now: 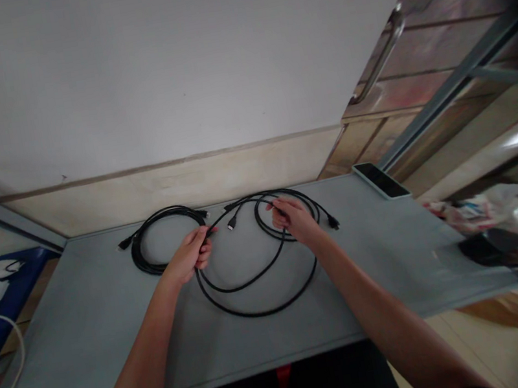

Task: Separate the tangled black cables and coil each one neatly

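Note:
My left hand (pixel 190 254) and my right hand (pixel 294 219) are both closed on one black cable (pixel 264 313), held a little apart in front of me. Wide loops of it hang or lie between and below the hands. To the left, beside my left hand, a coiled black cable (pixel 137 256) rests on the grey table (pixel 109 336), with its plug (pixel 125 243) pointing left. Another coiled black cable (pixel 259 218) lies partly behind my right hand. A black plug (pixel 333 222) sticks out at its right, and a second plug (pixel 231 223) shows between the hands.
A phone-like device with a pale edge (pixel 381 180) lies at the table's back right corner. White plastic bags (pixel 502 208) and a dark object (pixel 484 248) are at the right. A white wall (pixel 170 70) rises behind. A white cord (pixel 16 383) hangs over the left side.

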{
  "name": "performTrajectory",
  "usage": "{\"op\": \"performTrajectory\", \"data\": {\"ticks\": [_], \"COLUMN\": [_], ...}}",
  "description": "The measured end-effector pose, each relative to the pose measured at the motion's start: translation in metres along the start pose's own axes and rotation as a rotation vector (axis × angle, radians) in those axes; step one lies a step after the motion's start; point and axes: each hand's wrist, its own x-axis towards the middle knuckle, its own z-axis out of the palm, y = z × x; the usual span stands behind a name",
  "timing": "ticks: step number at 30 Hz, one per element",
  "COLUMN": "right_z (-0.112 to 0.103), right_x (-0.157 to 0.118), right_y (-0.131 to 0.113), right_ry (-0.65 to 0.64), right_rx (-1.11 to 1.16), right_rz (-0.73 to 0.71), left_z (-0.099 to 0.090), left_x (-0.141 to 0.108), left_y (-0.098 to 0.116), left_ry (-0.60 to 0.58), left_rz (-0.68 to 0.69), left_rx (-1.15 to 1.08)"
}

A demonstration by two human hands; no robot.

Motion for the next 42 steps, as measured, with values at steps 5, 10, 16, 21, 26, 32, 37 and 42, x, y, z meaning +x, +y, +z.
{"op": "performTrajectory", "data": {"ticks": [5, 10, 16, 21, 26, 32, 37, 42], "right_z": [0.005, 0.020, 0.043, 0.039, 0.024, 0.018, 0.032, 0.049], "right_x": [-0.007, -0.014, -0.020, -0.016, -0.009, -0.008, -0.017, -0.025], "right_y": [0.001, 0.010, 0.025, 0.029, 0.019, 0.015, 0.023, 0.027], "right_ry": [-0.198, -0.426, -0.462, -0.346, -0.244, -0.330, -0.433, -0.587], "right_rx": [-0.299, -0.555, -0.772, -0.817, -0.842, -0.860, -0.830, -0.801], "right_rz": [0.043, 0.084, -0.137, -0.198, -0.230, -0.128, -0.228, -0.351], "left_z": [0.000, 0.009, 0.013, 0.012, 0.011, 0.001, 0.005, 0.018], "left_x": [-0.003, -0.003, 0.006, 0.009, 0.008, 0.013, 0.013, 0.009], "left_y": [0.000, -0.007, -0.013, -0.014, -0.014, -0.020, -0.026, -0.033], "left_ry": [0.014, -0.003, 0.031, 0.045, 0.065, 0.079, -0.033, -0.118], "left_rz": [-0.086, -0.163, 0.187, 0.231, 0.278, 0.246, 0.279, 0.379], "left_rx": [0.107, 0.274, 0.766, 0.894, 0.836, 0.849, 0.920, 0.936]}}
